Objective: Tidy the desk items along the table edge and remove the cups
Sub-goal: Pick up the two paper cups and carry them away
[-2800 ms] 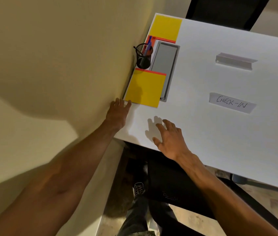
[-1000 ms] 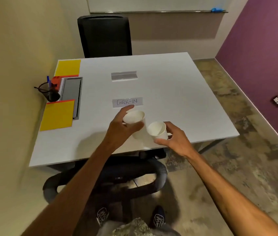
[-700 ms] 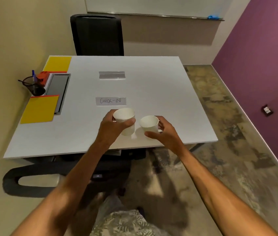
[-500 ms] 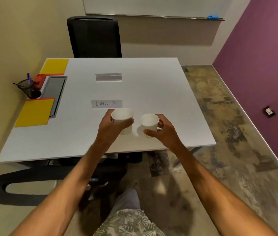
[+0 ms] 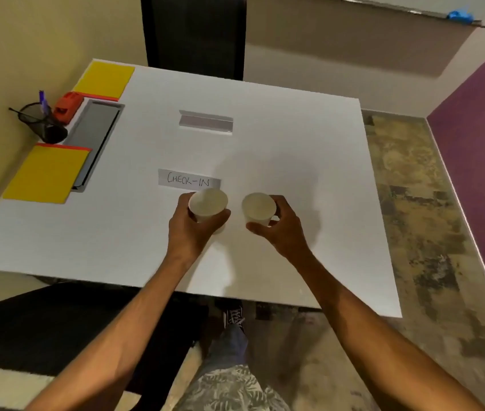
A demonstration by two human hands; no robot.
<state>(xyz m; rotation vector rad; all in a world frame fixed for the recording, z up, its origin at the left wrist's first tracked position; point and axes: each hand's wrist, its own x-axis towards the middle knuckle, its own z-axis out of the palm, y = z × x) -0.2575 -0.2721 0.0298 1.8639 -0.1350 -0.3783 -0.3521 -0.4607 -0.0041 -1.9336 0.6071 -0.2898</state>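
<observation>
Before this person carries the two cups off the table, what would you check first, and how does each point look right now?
1. Left hand wrapped around the left paper cup: ok.
2. Right hand gripping the right paper cup: ok.
3. Cups apart from each other, not knocking: ok, a gap shows between them.
4. Cups empty, so nothing spills: cannot tell; the insides look pale and bare, but the view is soft.
5. CHECK-IN sign clear of the cups: cannot tell; the left cup overlaps its near edge in this view.
6. Items along the table edge tidy: ok; yellow pads, pen holder and red stapler sit in a row.
</observation>
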